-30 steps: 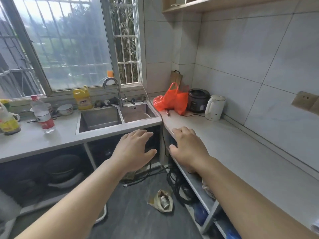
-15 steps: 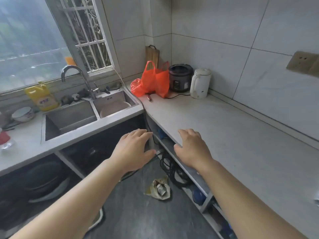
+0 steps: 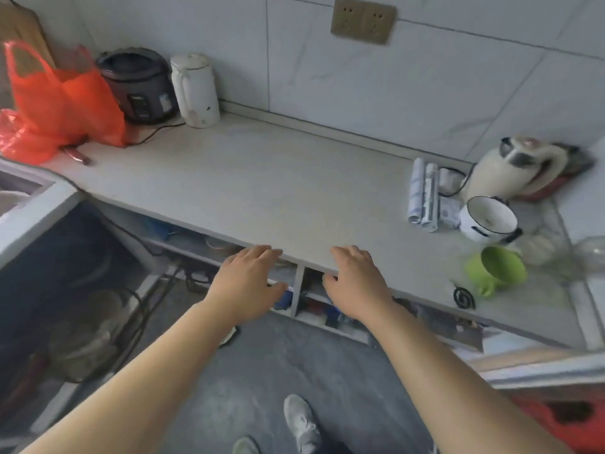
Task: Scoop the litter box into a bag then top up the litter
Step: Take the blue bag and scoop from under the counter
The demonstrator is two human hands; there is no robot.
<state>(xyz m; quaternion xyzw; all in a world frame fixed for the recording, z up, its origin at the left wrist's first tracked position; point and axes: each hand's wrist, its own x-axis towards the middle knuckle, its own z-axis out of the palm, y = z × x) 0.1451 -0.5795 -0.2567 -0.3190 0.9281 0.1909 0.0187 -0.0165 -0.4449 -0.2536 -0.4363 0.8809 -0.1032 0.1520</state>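
Bottom of frame: two shoes (image 3: 302,424) on the grey floor, both forearms reaching up-frame. Left hand (image 3: 246,283) and right hand (image 3: 355,281) hover at the worktop (image 3: 278,198) front edge, mid-frame. Fingers on both loosely extended, slightly spread, holding nothing; whether the fingertips touch the edge, can't tell.

Below the edge: open shelves (image 3: 296,296) with small clutter, too blurred to identify.

Right side of worktop: green cup (image 3: 497,268) tipped on its side, mouth up-left; black coil (image 3: 463,298) near the edge; white enamel mug (image 3: 487,219); rolled bags or wraps (image 3: 424,194), long axis running roughly up-down the frame; cream kettle (image 3: 510,173).

Upper left: orange plastic bag (image 3: 62,103), dark rice cooker (image 3: 137,86), white kettle (image 3: 194,90). Socket plate (image 3: 361,19) on the tiled wall, top centre.

Task status, my read: nothing done. No litter box, scoop or litter in view, so location and orientation unknown. The rolls or the orange bag could serve as the bag. Everything left: bag, find box, scoop, top up.
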